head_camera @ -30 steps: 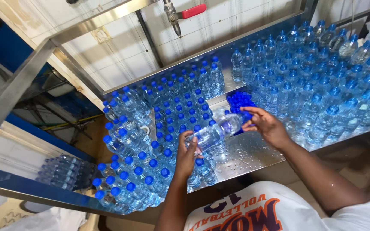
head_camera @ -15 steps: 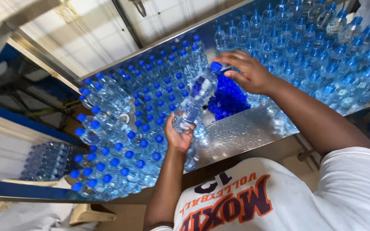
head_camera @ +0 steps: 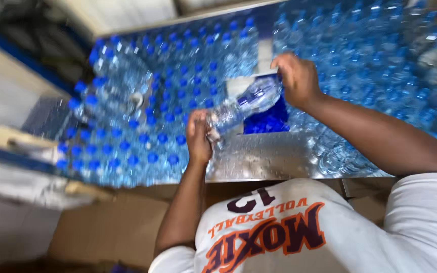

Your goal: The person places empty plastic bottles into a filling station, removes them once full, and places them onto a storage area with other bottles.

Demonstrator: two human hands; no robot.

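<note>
- The left hand point(head_camera: 199, 135) wraps its fingers around the base end of a clear plastic water bottle point(head_camera: 241, 106), closed firmly on it.
- The right hand point(head_camera: 295, 78) sits at the bottle's neck end, fingers curled over the top; the cap is hidden under them, and motion blur makes it impossible to tell how tightly they pinch.
- The bottle lies tilted, base low toward the person and neck raised away, held in the air between both hands above the wet stainless steel table point(head_camera: 274, 156).
- It looks transparent and ribbed, with light glinting off the ridges, and it seems full of water.
- Just beneath it lies a pile of loose blue caps point(head_camera: 269, 119).
- Upright clear bottles with blue caps point(head_camera: 147, 136) crowd the table to the left, and more of them point(head_camera: 380, 55) pack the right side.
- The person's white printed shirt point(head_camera: 279, 232) fills the lower edge, with brown cardboard point(head_camera: 107, 227) beside it.
</note>
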